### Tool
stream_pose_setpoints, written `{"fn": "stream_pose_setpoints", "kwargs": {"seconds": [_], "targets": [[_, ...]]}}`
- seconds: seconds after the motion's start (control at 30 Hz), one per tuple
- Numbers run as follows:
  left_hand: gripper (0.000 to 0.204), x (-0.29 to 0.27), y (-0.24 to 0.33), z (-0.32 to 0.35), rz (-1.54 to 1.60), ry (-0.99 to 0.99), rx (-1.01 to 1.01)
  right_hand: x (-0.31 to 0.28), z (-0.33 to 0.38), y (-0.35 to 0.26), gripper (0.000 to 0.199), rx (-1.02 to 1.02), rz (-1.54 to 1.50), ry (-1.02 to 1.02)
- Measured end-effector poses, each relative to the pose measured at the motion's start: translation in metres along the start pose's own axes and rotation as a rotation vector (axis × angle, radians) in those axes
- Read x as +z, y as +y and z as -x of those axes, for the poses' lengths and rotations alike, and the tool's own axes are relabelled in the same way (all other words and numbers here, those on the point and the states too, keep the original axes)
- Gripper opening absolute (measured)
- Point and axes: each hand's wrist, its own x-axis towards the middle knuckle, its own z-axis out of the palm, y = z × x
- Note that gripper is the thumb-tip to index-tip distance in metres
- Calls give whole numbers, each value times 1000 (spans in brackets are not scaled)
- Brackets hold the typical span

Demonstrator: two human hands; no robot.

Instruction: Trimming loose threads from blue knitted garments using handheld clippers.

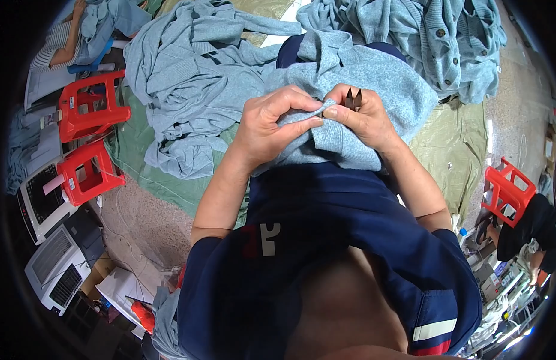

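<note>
A light blue-grey knit garment (404,90) lies across my lap. My left hand (267,123) pinches a small fold of it between thumb and fingers. Close against it, my right hand (368,123) grips the same fold with its thumb pressed on top. Tucked in the right hand is a pair of small dark snips (352,98), their two pointed blades sticking up and slightly apart. Most of the snips is hidden by the fingers. What lies exactly between the fingertips is too small to make out.
More blue-grey knitwear (194,66) is heaped at the left, and buttoned cardigans (440,48) are piled at the far right. Red plastic stools (89,171) stand left, another red stool (510,189) right. A green sheet (140,138) covers the floor. Other people sit at both sides.
</note>
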Motion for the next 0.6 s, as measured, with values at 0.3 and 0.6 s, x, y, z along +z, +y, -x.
{"fn": "stream_pose_setpoints", "kwargs": {"seconds": [0.3,0.6], "targets": [[27,17,-1,3,-223,136,319,-14,6,-25,13,-134,244,-35],[34,18,-12,1,-574,235,466,6,3,-29,21,-642,857,250]]}}
